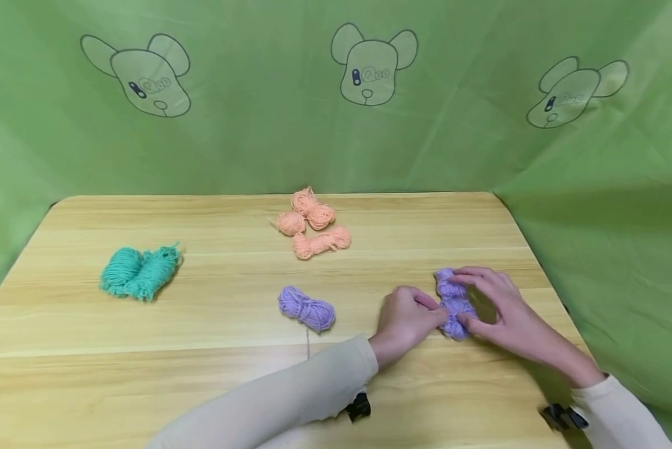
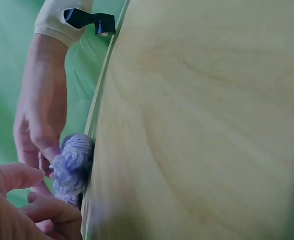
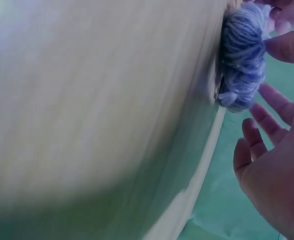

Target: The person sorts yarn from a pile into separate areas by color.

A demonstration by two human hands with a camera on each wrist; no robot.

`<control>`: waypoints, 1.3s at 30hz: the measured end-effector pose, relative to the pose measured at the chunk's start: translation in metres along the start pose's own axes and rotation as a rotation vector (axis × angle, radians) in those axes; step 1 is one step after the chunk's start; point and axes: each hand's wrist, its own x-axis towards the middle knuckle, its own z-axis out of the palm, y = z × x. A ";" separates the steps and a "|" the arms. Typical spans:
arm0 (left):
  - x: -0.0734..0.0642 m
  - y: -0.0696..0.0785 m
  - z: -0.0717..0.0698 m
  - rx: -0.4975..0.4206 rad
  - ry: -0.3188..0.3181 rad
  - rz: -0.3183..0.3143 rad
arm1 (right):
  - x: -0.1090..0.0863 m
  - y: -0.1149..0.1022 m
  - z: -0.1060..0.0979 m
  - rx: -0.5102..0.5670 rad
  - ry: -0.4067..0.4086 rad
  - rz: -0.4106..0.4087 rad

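Note:
A purple bundle of yarn (image 1: 456,302) lies on the right part of the table, between both hands. My left hand (image 1: 408,321) has its fingers bent and pinches the near-left side of this bundle. Over its right side, my right hand (image 1: 507,315) is spread, thumb and index finger touching the strands. In the right wrist view, the other fingers of the right hand (image 3: 279,135) stand apart from the yarn (image 3: 244,57). Another purple skein (image 1: 307,308), tied at its middle, lies left of the left hand, a loose strand trailing toward the near side.
Several peach yarn bundles (image 1: 319,242) sit together near the table's back edge. Green yarn (image 1: 141,272) lies on the left part of the table. A green cloth (image 1: 268,137) with printed mouse-like heads stands behind and beside the wooden table (image 1: 212,349).

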 end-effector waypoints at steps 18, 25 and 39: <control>-0.024 0.005 -0.062 -0.095 -0.031 0.163 | -0.001 -0.004 0.001 -0.026 0.011 0.012; -0.035 0.006 -0.094 -0.160 -0.036 0.181 | -0.001 -0.001 0.002 -0.031 0.010 0.011; -0.048 -0.010 -0.150 -0.118 -0.030 0.182 | 0.000 0.000 0.002 -0.024 -0.019 -0.005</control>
